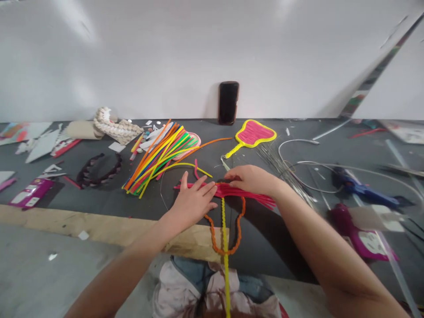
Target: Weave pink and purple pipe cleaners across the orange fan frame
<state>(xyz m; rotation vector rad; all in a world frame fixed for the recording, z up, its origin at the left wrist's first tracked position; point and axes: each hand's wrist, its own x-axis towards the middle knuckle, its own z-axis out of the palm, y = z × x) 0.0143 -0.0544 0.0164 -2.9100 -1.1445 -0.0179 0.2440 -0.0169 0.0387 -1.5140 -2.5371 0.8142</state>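
Observation:
My left hand [194,201] lies flat with fingers spread on the left end of a bundle of pink pipe cleaners [251,196] on the dark mat. My right hand [253,179] rests on the same bundle a little to the right, fingers curled down and pinching the pink strands. Below the bundle an orange pipe cleaner loop [228,234] curves around an upright yellow pipe cleaner stem [225,247] that runs toward me.
A fan of mixed-colour pipe cleaners [159,157] lies left of the hands. A yellow-rimmed pink paddle shape [253,133], a black phone [228,102] against the wall, thin wires [285,170], a blue glue gun [362,190] and a purple tool [357,232] lie around. Paper scraps sit far left.

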